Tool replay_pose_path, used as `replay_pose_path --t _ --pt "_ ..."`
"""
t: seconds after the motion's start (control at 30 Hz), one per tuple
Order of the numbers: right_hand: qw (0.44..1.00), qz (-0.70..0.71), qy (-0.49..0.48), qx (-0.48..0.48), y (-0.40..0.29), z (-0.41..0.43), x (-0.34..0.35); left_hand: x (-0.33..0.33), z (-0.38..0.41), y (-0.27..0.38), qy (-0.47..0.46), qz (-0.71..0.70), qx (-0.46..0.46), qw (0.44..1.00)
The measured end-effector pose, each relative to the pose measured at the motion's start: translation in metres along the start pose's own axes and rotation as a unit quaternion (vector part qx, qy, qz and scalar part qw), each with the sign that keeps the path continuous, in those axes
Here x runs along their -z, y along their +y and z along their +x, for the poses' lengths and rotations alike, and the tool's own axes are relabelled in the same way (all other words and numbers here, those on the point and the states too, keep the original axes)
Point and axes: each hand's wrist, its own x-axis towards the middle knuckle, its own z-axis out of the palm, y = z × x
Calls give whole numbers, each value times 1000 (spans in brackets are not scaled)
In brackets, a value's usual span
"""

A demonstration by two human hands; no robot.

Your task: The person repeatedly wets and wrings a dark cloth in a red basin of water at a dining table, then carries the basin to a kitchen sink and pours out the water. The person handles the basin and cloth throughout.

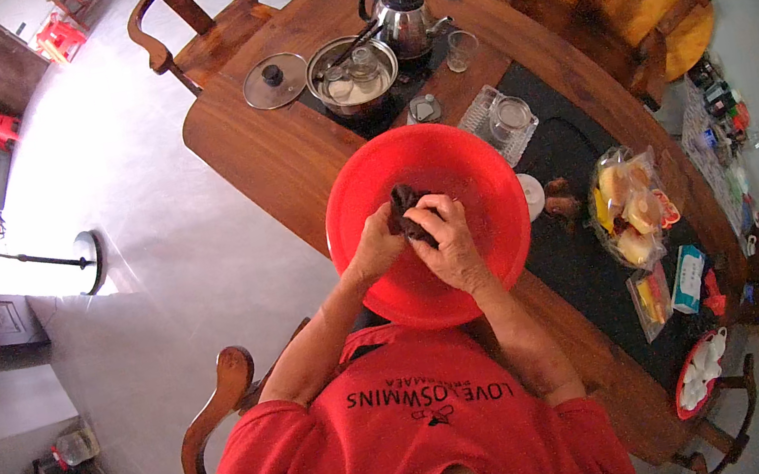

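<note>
A red plastic basin lies before me at the near edge of the wooden table, partly over my lap. Above its middle, both hands grip a dark, crumpled cloth. My left hand pinches the cloth from the left side. From the right, my right hand has its fingers curled over the cloth's lower part. The hands are close together, and the cloth hides some of the fingertips. Whether the basin holds water cannot be told.
Beyond the basin stand a steel pot with glassware inside, its glass lid and an electric kettle. A ribbed glass tray and a white lid are near its right rim. Bagged bread lies farther right.
</note>
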Motion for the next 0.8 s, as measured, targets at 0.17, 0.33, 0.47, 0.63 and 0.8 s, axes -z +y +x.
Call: replay_pose_path --t 0.17,0.33,0.47,0.63,0.8 --pt "997 63 7 -53 22 5 -15 -11 -11 8 50 130 -35 990" --pt "955 199 -80 -203 31 33 -8 -7 -23 24 34 116 -31 992" --pt "837 397 -29 -374 39 38 -6 -11 -29 35 12 -76 -26 997" --pt "879 358 79 -305 28 2 -20 6 -14 5 13 -294 44 955" --pt "987 141 -19 -79 11 -16 -9 8 -5 1 30 -390 126 912"
